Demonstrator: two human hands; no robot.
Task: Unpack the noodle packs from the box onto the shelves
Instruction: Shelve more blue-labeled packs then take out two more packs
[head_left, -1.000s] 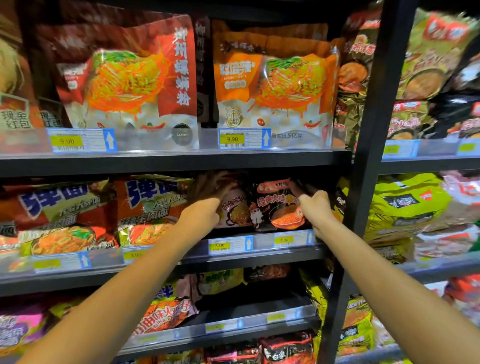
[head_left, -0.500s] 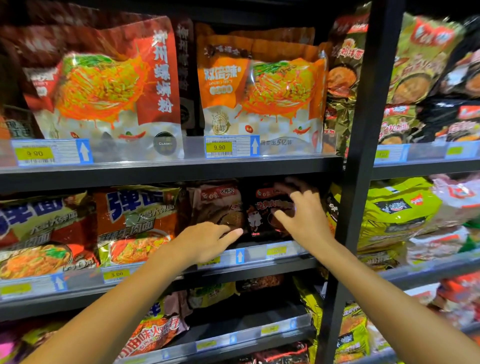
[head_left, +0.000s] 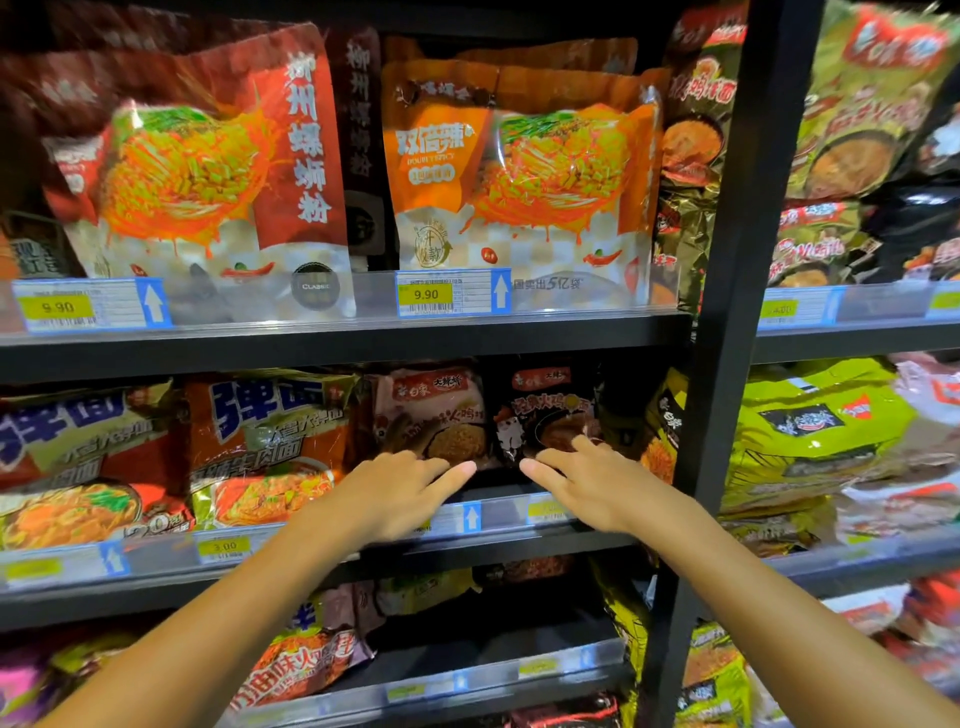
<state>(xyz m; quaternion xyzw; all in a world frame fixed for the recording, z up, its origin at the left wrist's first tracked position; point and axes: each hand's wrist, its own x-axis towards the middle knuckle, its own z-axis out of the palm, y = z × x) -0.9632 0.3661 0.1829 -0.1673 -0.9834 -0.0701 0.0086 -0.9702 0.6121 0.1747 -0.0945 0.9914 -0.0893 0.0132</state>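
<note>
A pink noodle pack (head_left: 431, 415) and a black noodle pack (head_left: 545, 410) stand side by side on the middle shelf (head_left: 493, 540). My left hand (head_left: 400, 488) hovers in front of the pink pack's lower edge, fingers straight and holding nothing. My right hand (head_left: 587, 483) lies flat by the base of the black pack, fingertips touching its bottom. The box is out of sight.
Large red (head_left: 197, 171) and orange (head_left: 519, 171) noodle bags fill the upper shelf. Orange packs (head_left: 265, 447) sit left of my hands. A black upright post (head_left: 727, 312) divides off the right bay with green packs (head_left: 810, 431). More packs lie on the lower shelf (head_left: 467, 680).
Both hands have drawn back out of the shelf and down toward its front edge. The packs they were arranging now stand free, and the hands have come closer together.
</note>
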